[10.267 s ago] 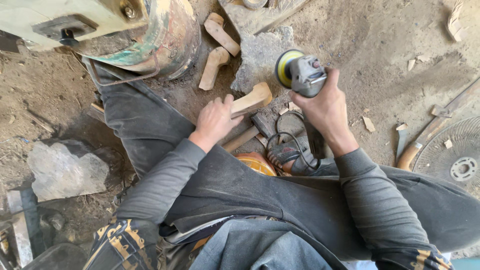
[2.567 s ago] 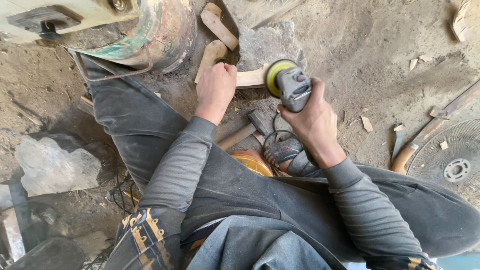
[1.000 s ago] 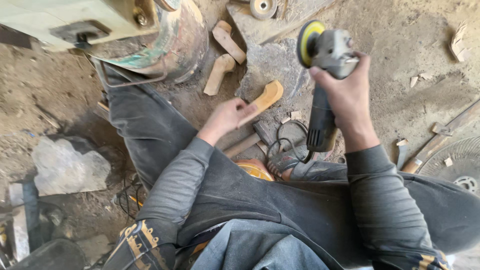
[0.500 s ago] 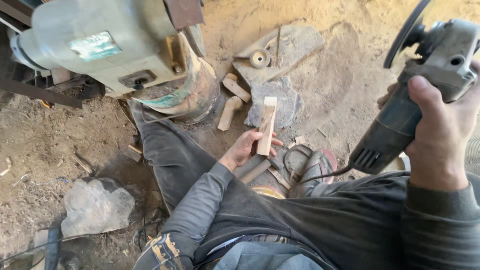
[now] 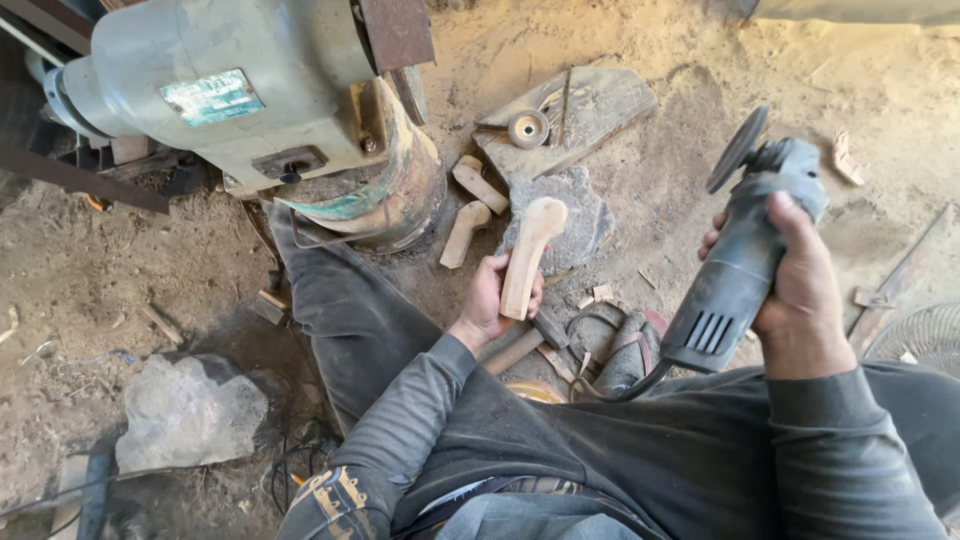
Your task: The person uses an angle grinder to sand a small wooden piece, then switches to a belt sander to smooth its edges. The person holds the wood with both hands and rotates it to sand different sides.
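My left hand (image 5: 489, 300) grips the lower end of a pale carved wooden piece (image 5: 530, 250), holding it upright over my lap. My right hand (image 5: 795, 285) is wrapped around the body of a grey-blue angle grinder (image 5: 745, 260), lifted well to the right of the wood; its dark disc (image 5: 738, 150) points up and away and touches nothing. The grinder's cord runs down toward my legs. On the ground beyond the wooden piece lie a flat grey stone (image 5: 580, 215) and two more shaped wooden pieces (image 5: 470, 210).
A large green-grey machine with a round base (image 5: 300, 120) stands at upper left, close to my left leg. A board with a small wheel (image 5: 560, 115) lies ahead. A pale rock (image 5: 190, 410) sits at lower left, a hammer (image 5: 525, 340) by my foot, sawdust everywhere.
The grinder came off the wood and rose to the right. My left hand turned the wooden piece upright. The view shifted up, showing more of the machine.
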